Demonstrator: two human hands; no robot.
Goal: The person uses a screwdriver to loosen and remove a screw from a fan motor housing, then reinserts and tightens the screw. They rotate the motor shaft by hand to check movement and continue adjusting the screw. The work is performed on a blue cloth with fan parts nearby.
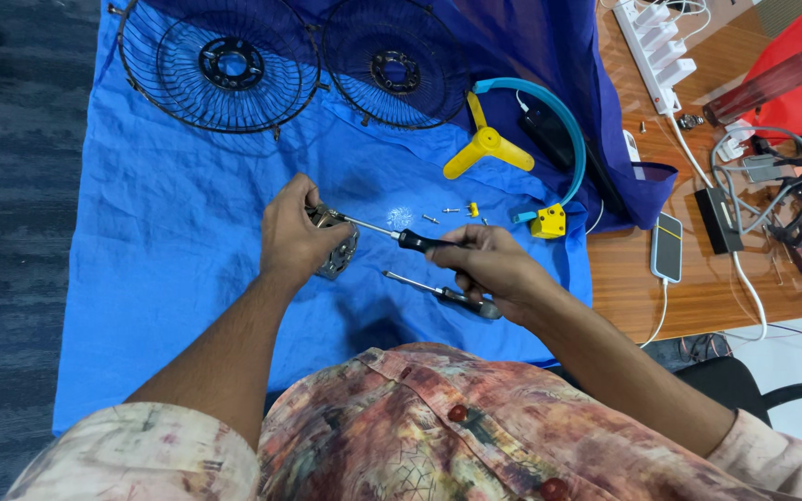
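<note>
Nearest, a patterned shirt [438,427] and both forearms reaching out over a blue cloth [169,278]. Just beyond, a second screwdriver [443,294] lying loose on the cloth under the right wrist, tip toward the left. Right hand [489,264] closed around the black handle of a screwdriver [392,234]; long axis nearly level, shaft running leftward and slightly away, tip meeting a small metal motor part [336,249]. Left hand [294,237] curled tight over that part, fingers wrapped, holding it just above the cloth near the middle. Small screws [433,218] scattered just past the shaft. Wide bare cloth to the left; on the right, cloth edge close to the right elbow, wooden desk [624,278] and a phone [667,247] beyond. Farther off, yellow fan blade [486,147], blue ring [559,121], and two black wire fan guards [220,65] at the far edge
</note>
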